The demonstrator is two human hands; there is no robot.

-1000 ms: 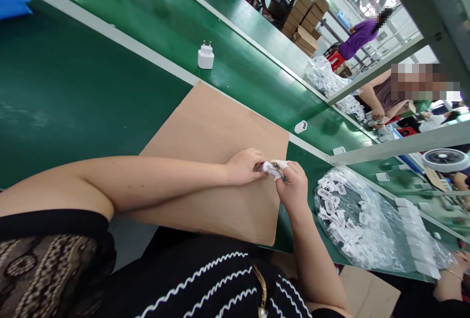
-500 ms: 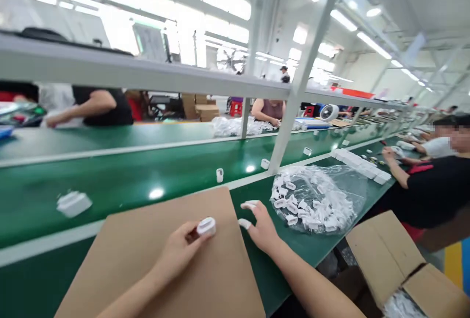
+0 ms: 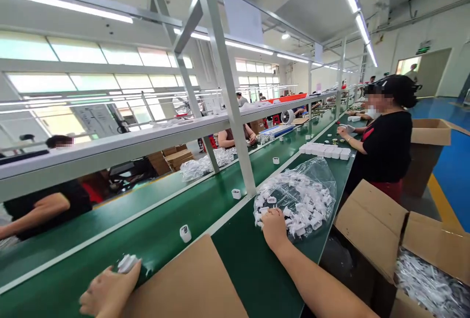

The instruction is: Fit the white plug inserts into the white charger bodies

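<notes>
My left hand (image 3: 106, 291) reaches out over the green conveyor belt (image 3: 157, 239) at the lower left, its fingers closed round a small white charger part (image 3: 127, 262). My right hand (image 3: 274, 227) stretches to the right onto a clear plastic bag of several white charger parts (image 3: 297, 200); its fingertips are buried among the parts, so its hold is hidden. A brown cardboard sheet (image 3: 194, 283) lies on the green table between my arms.
Loose white chargers (image 3: 185, 233) (image 3: 236, 193) ride the belt. A white frame post (image 3: 235, 107) rises beside the bag. Open cardboard boxes (image 3: 370, 225) with white parts stand at the right. A person in black (image 3: 385, 141) works further along; others sit across the belt.
The view has lifted and swung right. My left hand carried the white part out from the cardboard to the belt. My right hand moved from the cardboard's edge into the bag of parts.
</notes>
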